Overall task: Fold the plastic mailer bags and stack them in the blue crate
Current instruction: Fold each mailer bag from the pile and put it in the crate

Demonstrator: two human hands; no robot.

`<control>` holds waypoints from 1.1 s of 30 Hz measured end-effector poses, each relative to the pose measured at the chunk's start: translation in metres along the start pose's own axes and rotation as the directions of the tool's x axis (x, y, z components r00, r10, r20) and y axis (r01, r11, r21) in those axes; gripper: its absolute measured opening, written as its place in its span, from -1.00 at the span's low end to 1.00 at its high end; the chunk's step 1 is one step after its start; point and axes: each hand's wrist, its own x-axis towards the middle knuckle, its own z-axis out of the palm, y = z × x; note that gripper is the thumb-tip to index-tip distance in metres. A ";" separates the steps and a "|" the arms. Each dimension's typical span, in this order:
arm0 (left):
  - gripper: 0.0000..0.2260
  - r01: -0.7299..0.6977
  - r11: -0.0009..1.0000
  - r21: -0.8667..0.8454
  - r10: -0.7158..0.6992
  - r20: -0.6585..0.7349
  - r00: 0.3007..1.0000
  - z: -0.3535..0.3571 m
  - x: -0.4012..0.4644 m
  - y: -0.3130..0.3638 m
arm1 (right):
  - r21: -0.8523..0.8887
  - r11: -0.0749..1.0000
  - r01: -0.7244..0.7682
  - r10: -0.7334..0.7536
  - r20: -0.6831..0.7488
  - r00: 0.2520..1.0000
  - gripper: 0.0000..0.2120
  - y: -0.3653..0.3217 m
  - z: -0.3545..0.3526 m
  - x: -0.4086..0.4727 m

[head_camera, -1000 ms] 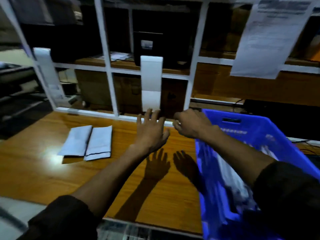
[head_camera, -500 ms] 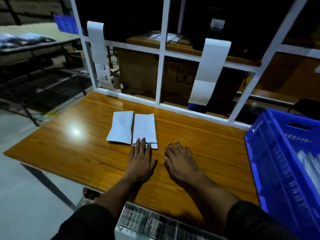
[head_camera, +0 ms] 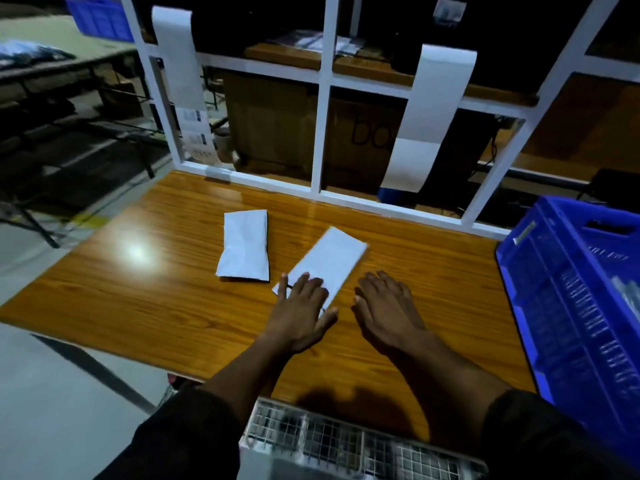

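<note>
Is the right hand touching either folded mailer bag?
No, the right hand lies flat on the wooden table, apart from both bags.

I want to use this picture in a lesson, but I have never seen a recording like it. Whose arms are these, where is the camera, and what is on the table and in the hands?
There is no machine here. A person wears a wide-angle camera on the head, so you look down along their own two arms. On the wooden table lie two folded white mailer bags. The left hand rests flat, fingers straight, on the near end of the angled bag. The other bag lies apart to its left, untouched. The right hand is spread just over or on the bare wood, holding nothing. The blue crate stands at the right edge; something pale shows inside it. Behind the table is a white frame with paper strips hanging from it.
</note>
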 end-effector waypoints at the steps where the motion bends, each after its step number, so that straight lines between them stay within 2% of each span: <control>1: -0.50 -0.065 0.996 -0.063 0.061 -0.066 0.996 -0.002 -0.006 0.003 | -0.005 1.000 -0.008 0.008 -0.042 0.999 -0.45 0.001 -0.002 -0.002; 3: -0.67 -0.145 0.979 -0.143 0.111 -0.218 0.969 -0.007 -0.017 0.011 | -0.012 1.000 -0.022 0.021 -0.107 0.994 -0.44 0.003 -0.002 -0.008; 5: -0.73 -0.124 0.983 -0.135 0.081 -0.286 0.955 -0.006 -0.020 0.020 | -0.015 1.000 -0.021 0.019 -0.118 0.993 -0.45 0.008 0.000 -0.016; 7: -0.55 -0.006 1.000 -0.027 0.001 -0.195 0.981 0.000 -0.019 0.026 | -0.014 1.000 -0.003 0.002 -0.080 0.997 -0.43 0.012 0.004 -0.025; 9: -0.30 0.103 0.991 0.082 -0.104 0.010 0.994 0.005 -0.022 0.033 | -0.011 1.000 0.015 -0.015 -0.047 0.999 -0.40 0.014 0.010 -0.036; 11: -0.21 0.133 0.984 0.114 -0.147 0.116 0.982 0.012 -0.028 0.041 | 0.000 1.000 0.028 -0.028 -0.042 0.999 -0.41 0.010 0.017 -0.047; 14: -0.27 0.117 0.989 0.089 -0.127 0.108 0.986 0.017 -0.041 0.063 | 0.088 0.992 0.092 -0.086 -0.067 0.994 -0.36 -0.001 0.028 -0.059; 16: -0.38 0.100 0.991 0.090 -0.107 0.069 0.992 0.023 -0.051 0.077 | 0.167 0.979 0.113 -0.107 -0.043 0.993 -0.29 -0.007 0.032 -0.065; 19: -0.59 0.110 0.986 0.125 -0.106 -0.037 0.994 0.024 -0.055 0.089 | 0.182 0.975 0.128 -0.127 -0.019 0.992 -0.38 -0.009 0.039 -0.074; 21: -0.66 0.078 0.987 0.140 -0.071 -0.055 0.996 0.019 -0.052 0.093 | 0.159 0.978 0.137 -0.138 -0.001 0.990 -0.41 -0.008 0.045 -0.078; 23: -0.60 0.031 0.993 0.112 -0.029 -0.013 0.999 0.017 -0.048 0.092 | 0.148 0.981 0.125 -0.128 0.011 0.992 -0.43 -0.010 0.050 -0.080; 26: -0.42 0.031 0.996 0.081 -0.038 0.080 0.996 0.017 -0.048 0.089 | 0.076 0.992 0.098 -0.100 0.021 0.995 -0.47 -0.013 0.053 -0.082; 33: -0.46 0.088 0.984 0.152 -0.102 0.088 0.991 0.026 -0.053 0.082 | 0.002 0.999 0.054 -0.054 0.013 0.998 -0.41 -0.006 0.059 -0.083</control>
